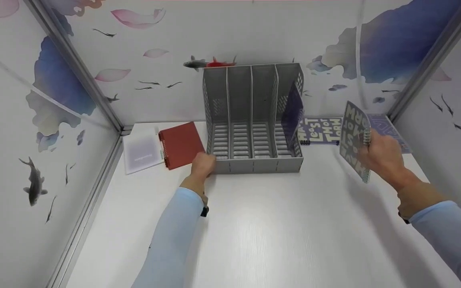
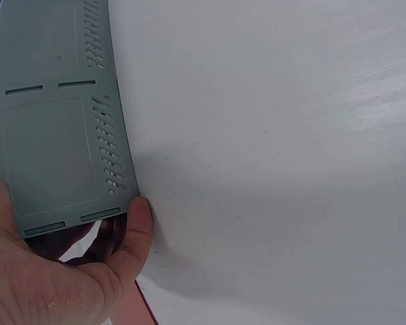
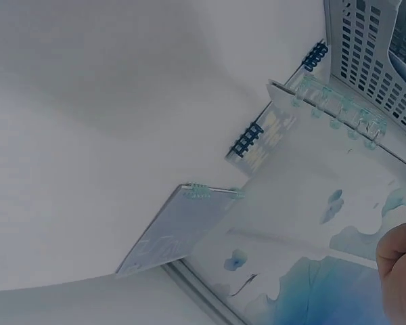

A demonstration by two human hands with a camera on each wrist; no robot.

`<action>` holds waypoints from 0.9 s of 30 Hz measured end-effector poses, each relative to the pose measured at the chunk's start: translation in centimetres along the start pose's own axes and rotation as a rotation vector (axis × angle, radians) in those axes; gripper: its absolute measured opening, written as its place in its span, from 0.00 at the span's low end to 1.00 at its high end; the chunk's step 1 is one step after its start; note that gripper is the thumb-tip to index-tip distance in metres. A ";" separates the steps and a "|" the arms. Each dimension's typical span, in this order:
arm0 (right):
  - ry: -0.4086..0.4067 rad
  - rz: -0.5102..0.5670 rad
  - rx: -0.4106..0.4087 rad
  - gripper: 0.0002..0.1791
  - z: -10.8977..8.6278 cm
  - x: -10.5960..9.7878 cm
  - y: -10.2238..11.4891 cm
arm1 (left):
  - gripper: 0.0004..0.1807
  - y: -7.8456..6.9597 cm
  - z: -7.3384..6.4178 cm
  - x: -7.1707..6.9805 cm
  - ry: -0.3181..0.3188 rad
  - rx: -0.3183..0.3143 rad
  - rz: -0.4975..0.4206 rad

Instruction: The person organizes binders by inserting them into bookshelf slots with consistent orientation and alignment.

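Note:
A grey file organizer with several upright compartments stands against the back wall. My left hand grips its front left corner; in the left wrist view the thumb and fingers wrap that corner. A purple notebook leans in the rightmost compartment. To the right of the organizer, my right hand holds a grey ring-bound notebook with pale lettering, upright above the table, by its ringed edge. Clear rings of this notebook show in the right wrist view, with part of my right hand at the edge.
A purple lettered notebook and a violet one lie at the back right, behind the held notebook. Left of the organizer lie a red notebook and a pale lilac one. Patterned walls enclose the white table.

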State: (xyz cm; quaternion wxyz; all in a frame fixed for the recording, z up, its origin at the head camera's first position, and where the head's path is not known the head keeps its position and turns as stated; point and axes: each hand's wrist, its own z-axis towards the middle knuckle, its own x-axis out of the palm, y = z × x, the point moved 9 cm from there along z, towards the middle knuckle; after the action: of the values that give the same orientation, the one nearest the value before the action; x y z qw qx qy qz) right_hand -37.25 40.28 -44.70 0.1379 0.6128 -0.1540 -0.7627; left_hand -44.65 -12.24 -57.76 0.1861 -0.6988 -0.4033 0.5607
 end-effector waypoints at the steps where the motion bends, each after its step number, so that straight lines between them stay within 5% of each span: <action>1: -0.016 0.016 -0.006 0.25 -0.1 -0.1 0.2 | 0.15 0.0 0.1 0.0 0.004 -0.004 -0.003; 8: -0.095 0.117 -0.011 0.30 -0.4 -0.4 0.8 | 0.27 5.1 9.8 3.8 0.033 0.021 0.076; 9: -0.098 0.123 -0.005 0.30 -0.4 -0.5 0.9 | 0.27 5.5 10.4 4.0 0.043 0.015 0.072; 17: -0.115 0.208 0.003 0.34 -0.3 -0.6 2.0 | 0.20 5.7 10.5 3.9 0.058 0.008 0.054; 27: -0.120 0.304 -0.004 0.35 -0.3 -0.4 3.5 | 0.16 2.8 5.4 2.1 0.018 0.022 0.013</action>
State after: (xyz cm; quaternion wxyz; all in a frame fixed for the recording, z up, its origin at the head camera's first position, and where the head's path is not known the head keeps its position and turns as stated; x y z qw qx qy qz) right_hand -36.77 37.27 -42.99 0.2434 0.5355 -0.2514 -0.7686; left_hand -48.61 -13.35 -62.66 0.1940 -0.7044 -0.3908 0.5599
